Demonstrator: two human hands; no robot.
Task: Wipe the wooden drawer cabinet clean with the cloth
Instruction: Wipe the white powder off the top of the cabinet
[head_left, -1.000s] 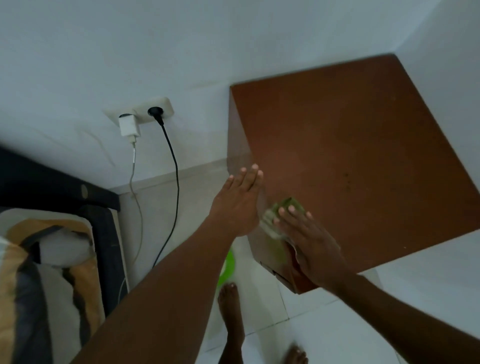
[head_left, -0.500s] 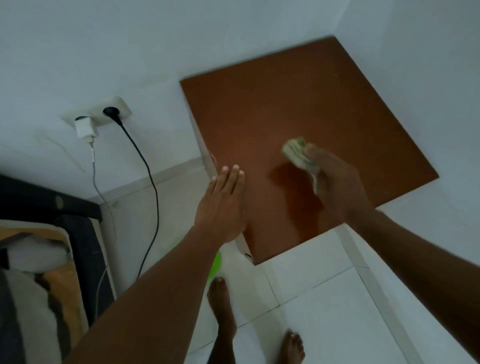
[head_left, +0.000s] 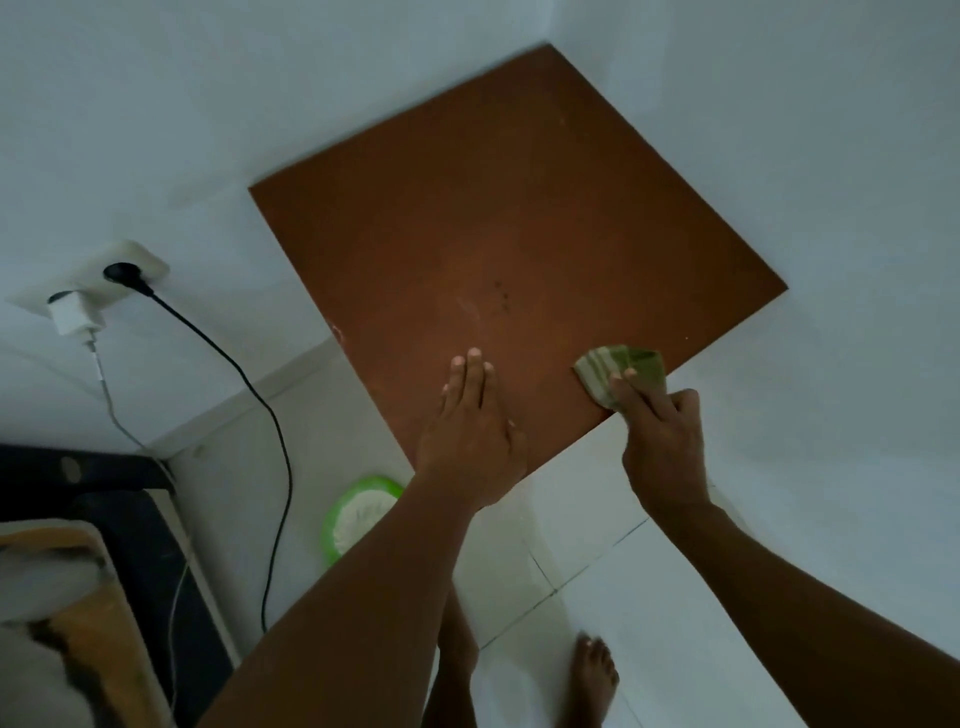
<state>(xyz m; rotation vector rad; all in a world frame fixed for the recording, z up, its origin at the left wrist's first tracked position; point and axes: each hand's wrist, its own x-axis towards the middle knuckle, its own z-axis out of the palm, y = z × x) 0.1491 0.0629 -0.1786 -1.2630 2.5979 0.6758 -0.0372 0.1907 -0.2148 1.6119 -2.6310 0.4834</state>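
Note:
The wooden drawer cabinet stands in the room's corner, and I see only its reddish-brown top from above. My left hand lies flat on the top near its front corner, fingers together and holding nothing. My right hand grips a folded green cloth and presses it on the top close to the front right edge. A few dark specks and a pale smear mark the middle of the top.
White walls meet behind the cabinet. A wall socket at the left carries a white charger and a black cable running to the floor. A green round object lies on the tiles. A bed sits at lower left; bare feet below.
My right hand has drawn the cloth back from the middle of the top toward the front right edge. My left hand has shifted from the cabinet's left edge onto the top surface.

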